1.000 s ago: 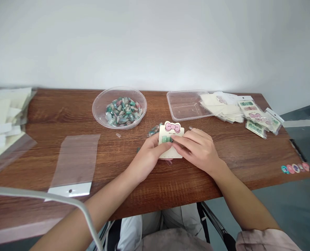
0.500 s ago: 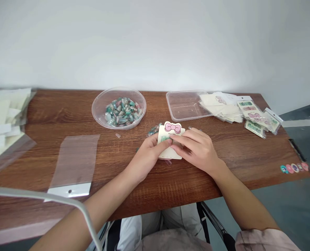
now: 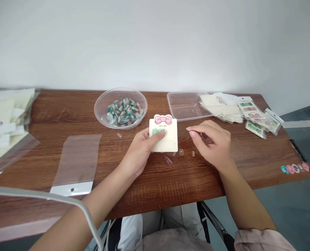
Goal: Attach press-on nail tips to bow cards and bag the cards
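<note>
My left hand grips a cream backing card topped with a printed pink bow, thumb on its face and fingers behind. Green press-on nails sit in a row on the card, partly under the thumb. To the right of the card, apart from it, my right hand has its thumb and forefinger tips brought together; anything between them is too small to make out. Below the card lie a pink press-on nail and small clear pieces.
A clear round bowl holds many green and pink nails. Behind is a clear rectangular tray, with cards and filled packets at its right. A clear bag and stacked cards lie left; a white cable crosses in front.
My right hand has come away from the card and moved right. The card in my left hand has shifted left and slightly up, uncovering small pieces on the table.
</note>
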The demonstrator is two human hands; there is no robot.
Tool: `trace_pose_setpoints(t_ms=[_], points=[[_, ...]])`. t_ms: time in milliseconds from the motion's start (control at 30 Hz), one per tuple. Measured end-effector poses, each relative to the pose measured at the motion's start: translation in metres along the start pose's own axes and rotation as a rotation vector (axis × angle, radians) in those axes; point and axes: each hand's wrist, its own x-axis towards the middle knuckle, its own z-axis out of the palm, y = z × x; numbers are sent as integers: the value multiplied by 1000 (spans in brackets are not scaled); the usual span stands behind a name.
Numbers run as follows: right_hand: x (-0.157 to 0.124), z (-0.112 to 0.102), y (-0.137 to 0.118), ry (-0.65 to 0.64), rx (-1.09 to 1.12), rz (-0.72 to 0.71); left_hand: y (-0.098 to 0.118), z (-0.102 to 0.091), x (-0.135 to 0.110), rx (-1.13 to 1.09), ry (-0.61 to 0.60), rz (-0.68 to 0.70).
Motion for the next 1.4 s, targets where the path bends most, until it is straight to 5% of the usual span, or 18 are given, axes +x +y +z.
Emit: trace_pose_setpoints(t_ms=[233, 333, 633, 1100, 1400], points=[[-4, 3, 11, -536, -26, 13, 8, -2, 1, -7, 54, 91], [-4, 4, 11, -634, -43, 34, 8, -2, 1, -12, 72, 105], [-4, 6, 4, -727, -37, 30, 6, -4, 3, 7, 91, 161], [-8, 12, 0, -677, -79, -100, 5, -5, 4, 22, 102, 147], [-6, 9, 0, -703, 111, -14, 6, -3, 3, 22, 102, 140]])
